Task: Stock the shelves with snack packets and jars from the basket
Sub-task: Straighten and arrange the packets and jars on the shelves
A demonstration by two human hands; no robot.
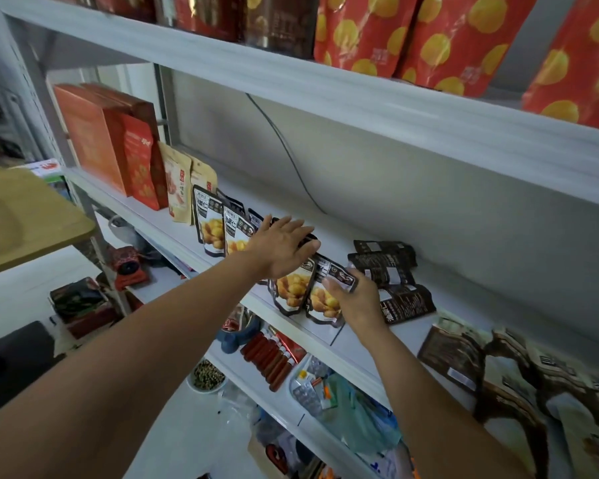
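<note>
A row of black-and-white snack packets with yellow nuts on the front stands on the middle white shelf (343, 344). My left hand (280, 248) lies flat with spread fingers on the tops of the middle packets (291, 288), pressing them. My right hand (355, 299) pinches the top corner of the rightmost packet (320, 300), which leans back. Two more upright packets (222, 229) stand to the left. Dark packets (391, 271) lie flat behind my right hand. No basket or jar is in view.
Red boxes (94, 140) and tan pouches (179, 184) fill the shelf's left end. Brown-and-cream bags (519, 382) lie at the right. Red bags with yellow dots (412, 36) stand on the shelf above. The shelf below holds sausages (270, 361) and a bowl (206, 375). A wooden board (21, 219) sticks out at left.
</note>
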